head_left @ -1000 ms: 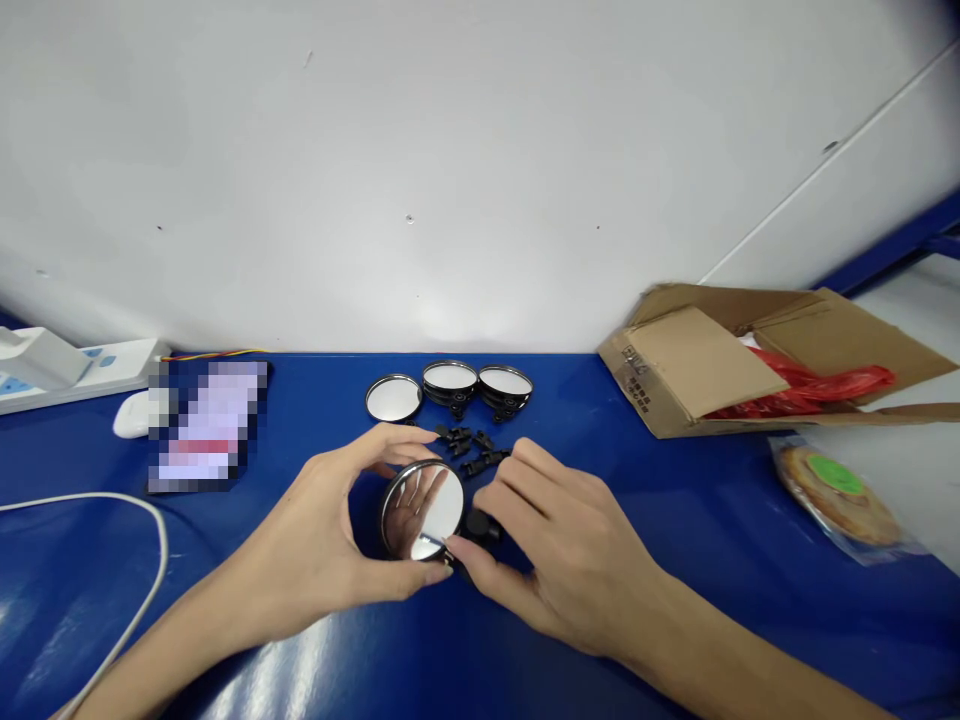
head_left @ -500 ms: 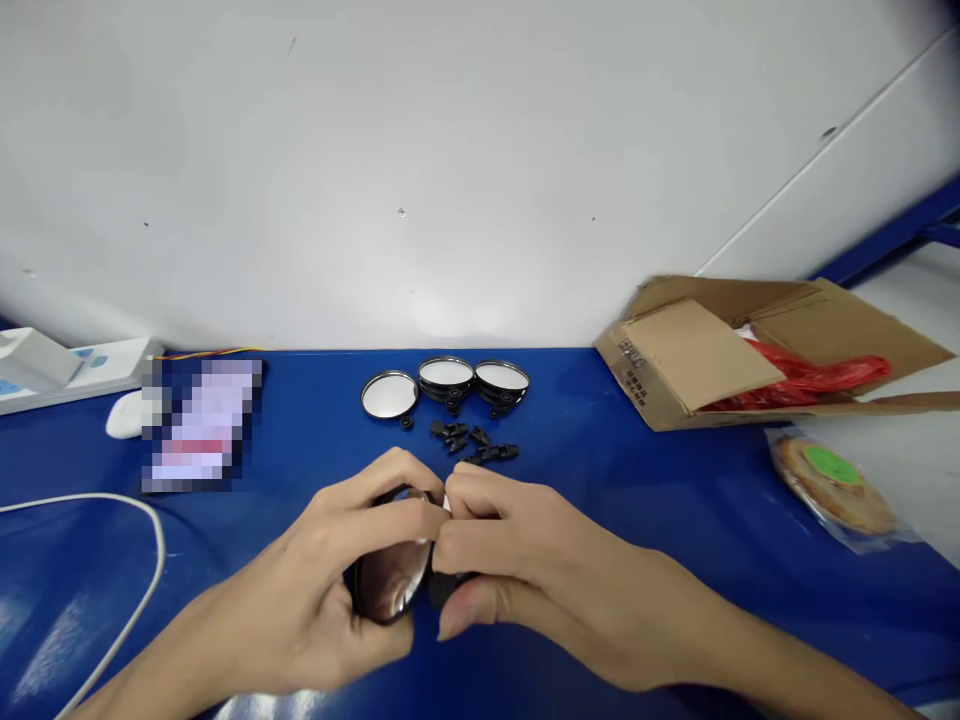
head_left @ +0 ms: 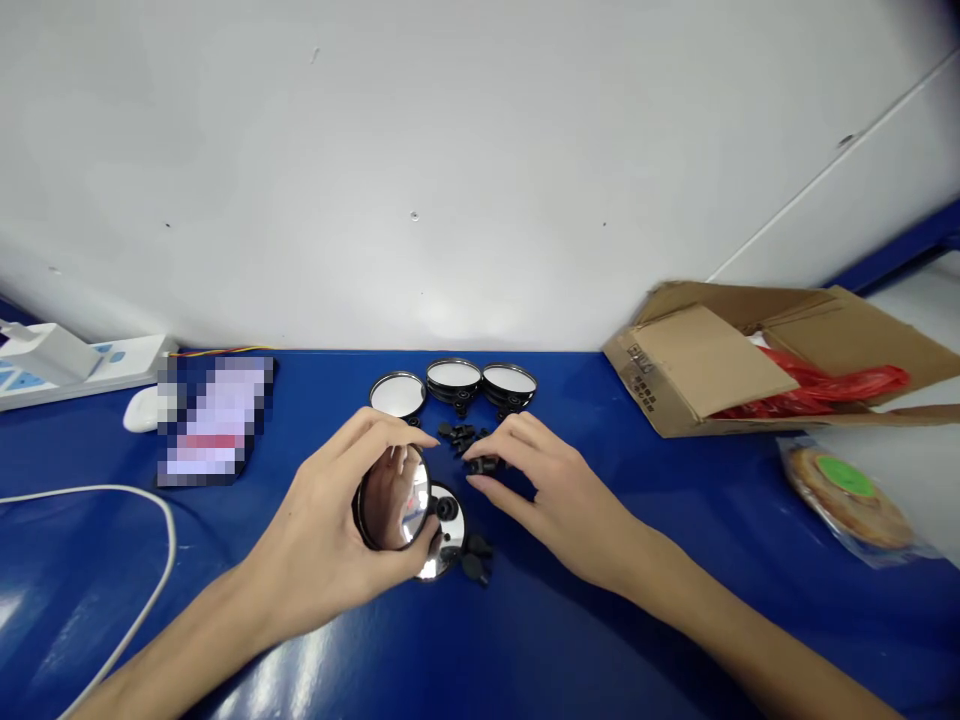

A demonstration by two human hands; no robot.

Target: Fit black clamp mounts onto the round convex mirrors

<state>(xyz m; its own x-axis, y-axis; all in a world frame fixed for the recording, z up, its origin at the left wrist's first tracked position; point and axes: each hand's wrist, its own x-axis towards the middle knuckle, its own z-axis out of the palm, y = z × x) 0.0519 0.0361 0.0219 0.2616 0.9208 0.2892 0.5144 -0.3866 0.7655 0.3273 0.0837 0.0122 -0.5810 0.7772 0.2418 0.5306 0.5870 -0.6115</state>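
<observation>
A round, black-rimmed mirror (head_left: 394,498) is in my left hand (head_left: 337,520), gripped at its edges between fingers and thumb, its reflective face toward me. Behind my left thumb shows a second shiny disc (head_left: 452,538) with a black round socket; whether the thumb touches it, I cannot tell. At its right edge is a blurred black plastic piece (head_left: 477,558). My right hand (head_left: 536,475) closes thumb and fingertips around a small black plastic bracket (head_left: 484,466). More black plastic parts (head_left: 459,436) lie just beyond.
Several round mirrors (head_left: 454,374) stand along the wall. A cardboard box (head_left: 697,365) holding a red plastic bag (head_left: 832,382) is at right, near a bagged round item (head_left: 851,500). To the left are a pixelated phone (head_left: 217,415), white case (head_left: 150,408), power strip (head_left: 127,358) and cable (head_left: 171,540).
My hands have come apart. The right has moved forward and right to the black parts, while the left keeps hold of its mirror. The second disc has come into view between them.
</observation>
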